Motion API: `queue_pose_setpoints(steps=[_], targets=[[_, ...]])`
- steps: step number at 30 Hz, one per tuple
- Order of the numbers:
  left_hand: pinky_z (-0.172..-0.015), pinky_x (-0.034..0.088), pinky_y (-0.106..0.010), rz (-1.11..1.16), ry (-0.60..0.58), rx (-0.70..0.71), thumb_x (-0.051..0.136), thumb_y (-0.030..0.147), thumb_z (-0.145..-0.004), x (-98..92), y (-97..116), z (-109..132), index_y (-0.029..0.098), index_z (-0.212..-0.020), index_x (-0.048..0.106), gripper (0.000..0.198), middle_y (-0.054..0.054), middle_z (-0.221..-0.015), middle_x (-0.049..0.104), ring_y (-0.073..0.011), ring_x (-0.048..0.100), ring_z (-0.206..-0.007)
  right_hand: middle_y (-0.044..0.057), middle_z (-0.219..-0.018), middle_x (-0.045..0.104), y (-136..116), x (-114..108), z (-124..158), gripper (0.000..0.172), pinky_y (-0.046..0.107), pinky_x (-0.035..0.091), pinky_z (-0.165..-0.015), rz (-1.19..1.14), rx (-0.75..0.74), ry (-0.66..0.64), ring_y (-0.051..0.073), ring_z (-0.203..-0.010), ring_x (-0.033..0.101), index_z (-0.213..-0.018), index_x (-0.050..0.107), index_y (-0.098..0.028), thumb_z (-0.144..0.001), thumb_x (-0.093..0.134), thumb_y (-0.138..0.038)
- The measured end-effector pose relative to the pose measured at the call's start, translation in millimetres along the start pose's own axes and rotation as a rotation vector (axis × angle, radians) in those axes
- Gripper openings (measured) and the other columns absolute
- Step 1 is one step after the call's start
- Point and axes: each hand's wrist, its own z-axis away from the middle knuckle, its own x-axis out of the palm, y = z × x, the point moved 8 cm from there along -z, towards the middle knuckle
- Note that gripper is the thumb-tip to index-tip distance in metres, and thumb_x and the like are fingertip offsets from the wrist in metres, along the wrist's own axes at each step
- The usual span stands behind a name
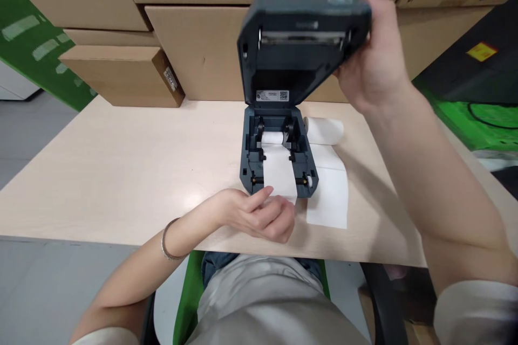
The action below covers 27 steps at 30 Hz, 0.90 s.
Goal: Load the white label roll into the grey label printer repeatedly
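cardboard boxes (202, 48): stacked behind the printer, along the far edge of the worktop.
worktop (113, 172): pale wood, with the printer near its middle.
printer (247, 164): dark grey and standing open. Its base lies flat with the long axis running from the person towards the cardboard boxes, front end facing the person.
lid (299, 64): hinged at the printer's far end and raised over the base, inner side turned towards the person.
right hand (376, 59): above and to the right of the printer's base, closed around the lid's upper right corner and holding it up.
left hand (259, 215): at the printer's front edge, the nearer hand to the paper. The fingers are curled and seem to pinch the strip's free end, though the hand hides the contact.
loose roll (324, 130): just right of the printer, axis crosswise. Its sheet is unrolled towards the person alongside the base.
paper strip (279, 170): white, fed from a small roll at the back of the printer's bay. It lies along the printer's long axis, free end pointing at the person and past the front edge.
bracelet (165, 240): on the left wrist, near the worktop's front edge.
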Motion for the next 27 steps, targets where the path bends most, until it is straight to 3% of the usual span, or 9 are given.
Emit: queue_pose_setpoints(steps=[3,5,6,8,11,14,17,21,27], targets=[[-0.118,0.049,-0.024,0.0,0.148,-0.044,0.083,0.014,-0.088,-4.8,3.1,9.1,0.042,-0.103,0.074,0.032,0.013,-0.133,0.076,-0.0139,0.062,-0.136,0.013,-0.139,0.065,6.3,-3.6,33.1,0.049,0.055,0.044,-0.124,-0.247,-0.045,0.098,0.034,-0.141,0.058,-0.105,0.065,-0.023,-0.1,0.047,-0.068],[-0.132,0.037,-0.029,0.075,0.127,-0.106,0.084,0.016,-0.088,-2.1,1.3,12.2,0.051,-0.121,0.071,0.049,0.016,-0.146,0.071,-0.0147,0.051,-0.154,0.013,-0.15,0.057,17.1,6.7,56.9,0.042,0.055,0.031,-0.134,-0.168,-0.053,0.053,0.036,-0.155,0.047,-0.096,0.065,-0.023,-0.085,0.075,-0.062],[-0.134,0.035,-0.031,0.103,0.083,-0.155,0.084,0.019,-0.089,0.7,-1.5,12.3,0.056,-0.132,0.066,0.059,0.016,-0.148,0.07,-0.0153,0.048,-0.157,0.013,-0.157,0.052,23.6,12.9,68.4,0.048,0.056,0.026,-0.137,-0.123,-0.057,0.033,0.037,-0.16,0.041,-0.104,0.067,-0.024,-0.077,0.083,-0.061],[-0.135,0.036,-0.037,0.12,-0.041,-0.289,0.082,0.027,-0.093,7.4,-10.8,11.5,0.062,-0.151,0.052,0.073,0.013,-0.148,0.072,-0.0185,0.053,-0.155,0.013,-0.171,0.037,41.0,28.5,88.1,0.085,0.06,0.025,-0.138,-0.092,0.0,-0.022,0.04,-0.165,0.033,-0.138,0.06,-0.028,-0.067,0.092,-0.063],[-0.131,0.042,-0.046,0.071,-0.195,-0.469,0.075,0.045,-0.101,12.8,-26.8,9.9,0.047,-0.165,0.043,0.071,0.0,-0.146,0.074,-0.0273,0.065,-0.146,0.016,-0.182,0.022,69.0,53.5,109.8,0.128,0.064,0.037,-0.132,-0.251,0.251,-0.108,0.043,-0.164,0.037,-0.166,0.032,-0.031,-0.06,0.095,-0.068],[-0.128,0.047,-0.05,0.076,-0.206,-0.503,0.068,0.057,-0.104,11.9,-32.5,6.5,0.026,-0.164,0.048,0.071,-0.012,-0.148,0.073,-0.0333,0.069,-0.141,0.017,-0.17,0.048,70.8,76.0,123.2,0.11,0.059,0.051,-0.123,-0.5,0.414,-0.239,0.04,-0.15,0.055,-0.159,0.045,-0.027,-0.068,0.092,-0.066],[-0.126,0.051,-0.051,0.113,-0.242,-0.507,0.063,0.045,-0.109,17.4,-31.2,7.6,0.022,-0.163,0.047,0.061,-0.014,-0.148,0.073,-0.0324,0.071,-0.138,0.012,-0.15,0.069,60.1,83.6,127.5,0.078,0.053,0.057,-0.118,-0.652,0.424,-0.301,0.036,-0.137,0.067,-0.142,0.063,-0.025,-0.078,0.089,-0.061],[-0.122,0.056,-0.048,-0.015,-0.295,-0.507,0.054,0.016,-0.11,22.5,-25.4,7.0,0.022,-0.159,0.048,0.05,-0.011,-0.143,0.076,-0.0269,0.074,-0.133,0.009,-0.148,0.072,61.4,81.9,129.0,0.069,0.05,0.057,-0.118,-0.672,0.416,-0.253,0.034,-0.137,0.068,-0.137,0.066,-0.025,-0.08,0.089,-0.058],[-0.121,0.057,-0.045,-0.201,-0.207,-0.455,0.053,0.017,-0.111,15.7,-18.7,-4.5,0.015,-0.139,0.062,0.03,-0.011,-0.129,0.081,-0.0236,0.078,-0.124,0.008,-0.149,0.071,59.6,84.1,130.4,0.071,0.049,0.056,-0.119,-0.713,0.42,-0.254,0.033,-0.138,0.067,-0.14,0.064,-0.025,-0.08,0.088,-0.054]])
